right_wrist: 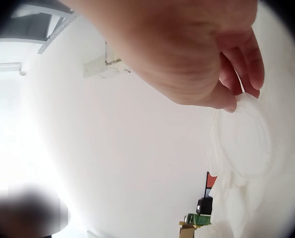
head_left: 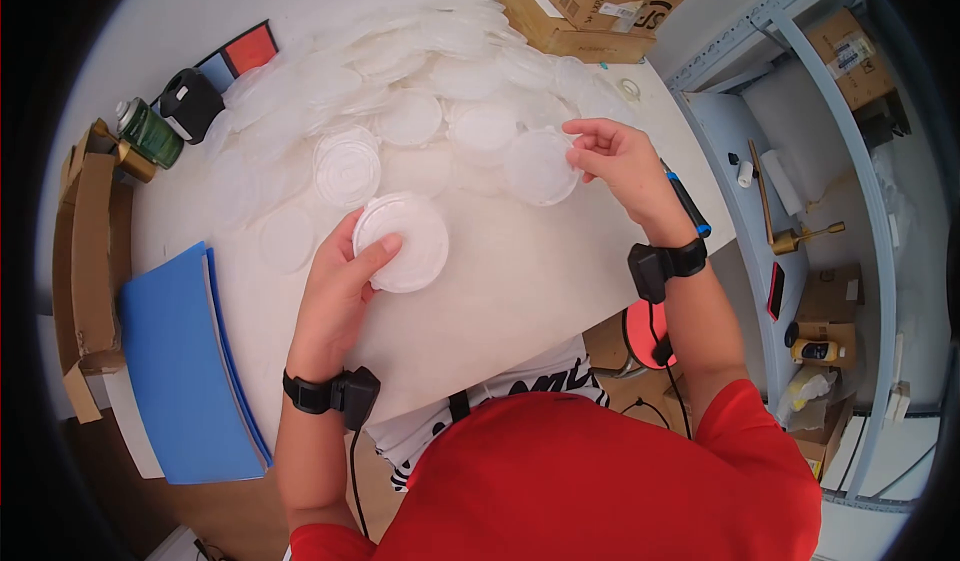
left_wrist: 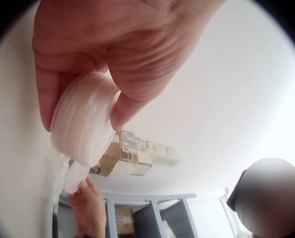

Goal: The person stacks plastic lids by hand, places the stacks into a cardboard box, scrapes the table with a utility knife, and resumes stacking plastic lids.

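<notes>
My left hand (head_left: 340,281) grips a stack of translucent white plastic lids (head_left: 403,241) above the white table (head_left: 520,281), thumb across the top. In the left wrist view the stacked lids (left_wrist: 85,121) sit between thumb and fingers, edge on. My right hand (head_left: 615,156) pinches the rim of a single lid (head_left: 540,166) at the edge of a large spread of the same lids (head_left: 400,81) covering the far half of the table. The right wrist view shows that lid (right_wrist: 244,136) held at its edge by the fingertips (right_wrist: 236,101).
A blue folder (head_left: 185,361) lies at the table's left front. A green can (head_left: 150,133), a black device (head_left: 190,103) and cardboard (head_left: 85,251) stand at the left edge. Cardboard boxes (head_left: 590,6) sit at the far right corner. A blue-tipped pen (head_left: 690,206) lies near my right wrist. Metal shelving (head_left: 800,161) stands to the right.
</notes>
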A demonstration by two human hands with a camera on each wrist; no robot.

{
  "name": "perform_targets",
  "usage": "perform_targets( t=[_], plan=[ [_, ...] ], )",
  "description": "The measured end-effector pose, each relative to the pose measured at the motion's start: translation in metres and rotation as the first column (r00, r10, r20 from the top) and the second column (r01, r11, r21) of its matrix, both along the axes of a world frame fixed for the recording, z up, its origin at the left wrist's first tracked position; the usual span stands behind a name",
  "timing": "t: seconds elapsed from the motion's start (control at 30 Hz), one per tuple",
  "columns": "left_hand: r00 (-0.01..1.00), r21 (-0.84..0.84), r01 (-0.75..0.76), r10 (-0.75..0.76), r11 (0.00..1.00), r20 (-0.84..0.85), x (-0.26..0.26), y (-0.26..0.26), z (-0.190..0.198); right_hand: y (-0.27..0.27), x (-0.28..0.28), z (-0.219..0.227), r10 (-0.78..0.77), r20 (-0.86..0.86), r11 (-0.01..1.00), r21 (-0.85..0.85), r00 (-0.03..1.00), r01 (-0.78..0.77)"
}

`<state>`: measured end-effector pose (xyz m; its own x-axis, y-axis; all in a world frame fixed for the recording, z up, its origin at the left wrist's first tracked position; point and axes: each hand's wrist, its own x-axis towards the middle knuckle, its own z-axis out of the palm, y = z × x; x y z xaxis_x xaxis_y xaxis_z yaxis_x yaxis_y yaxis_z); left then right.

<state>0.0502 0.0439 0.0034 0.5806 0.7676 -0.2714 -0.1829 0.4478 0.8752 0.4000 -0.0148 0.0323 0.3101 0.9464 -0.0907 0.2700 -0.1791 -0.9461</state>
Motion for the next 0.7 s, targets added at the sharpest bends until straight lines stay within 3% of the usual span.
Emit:
perform_targets(
  t=[0.07,0.2,0.3,0.33,0.37,0.4,0.47,0.5,0.57,0.6,0.63,0.67,0.7],
  plan=[
    [1.0,-0.004,0.01,-0.01,1.0,0.006,0.001,-0.001,-0.005,-0.042,0.024,0.009,0.002,-0.04,0.999,-0.037,0.999,-0.004],
    [1.0,0.006,0.005,-0.005,1.0,0.008,0.002,-0.002,-0.007,-0.145,0.067,0.04,-0.068,-0.415,0.979,-0.201,0.907,-0.019],
    [1.0,0.028,-0.012,0.013,1.0,-0.024,0.0,0.001,-0.012,-0.208,0.1,0.045,0.012,-0.446,0.958,-0.253,0.895,-0.139],
    [1.0,0.027,-0.012,0.012,1.0,-0.024,0.0,0.001,-0.012,-0.219,0.105,0.048,0.078,-0.139,0.857,-0.496,0.987,-0.137],
    [1.0,0.024,-0.012,0.013,1.0,-0.016,0.0,0.001,-0.01,-0.229,0.106,0.049,0.215,0.158,0.714,-0.699,0.964,-0.045],
    [1.0,0.024,-0.017,0.017,1.0,-0.007,0.0,0.002,-0.01,-0.237,0.093,0.046,0.436,0.749,0.784,-0.588,0.5,0.197],
    [1.0,0.027,-0.02,0.02,0.999,-0.008,0.001,0.003,-0.011,-0.234,0.074,0.051,0.231,0.93,0.945,-0.284,0.286,0.162],
    [1.0,0.029,-0.022,0.022,0.999,-0.009,0.001,0.003,-0.011,-0.224,0.06,0.062,0.232,0.929,0.945,-0.285,0.287,0.16],
    [1.0,0.02,-0.022,0.022,1.0,-0.01,0.0,0.002,-0.012,-0.199,0.032,0.083,0.207,0.717,0.931,-0.352,0.666,0.091],
    [1.0,0.013,-0.021,0.021,1.0,-0.007,0.0,0.004,-0.011,-0.189,0.029,0.077,0.199,0.718,0.933,-0.347,0.667,0.094],
    [1.0,0.018,-0.015,0.015,1.0,-0.006,0.0,0.004,-0.011,-0.179,0.031,0.07,0.128,0.479,0.95,-0.31,0.868,0.032],
    [1.0,0.038,-0.014,0.014,0.999,0.009,-0.001,0.003,-0.011,-0.168,0.03,0.065,0.063,0.187,0.967,-0.254,0.98,-0.014],
    [1.0,0.056,-0.015,0.014,0.998,0.023,-0.002,0.003,-0.012,-0.154,0.023,0.064,0.057,0.188,0.968,-0.251,0.98,-0.008]
  ],
)
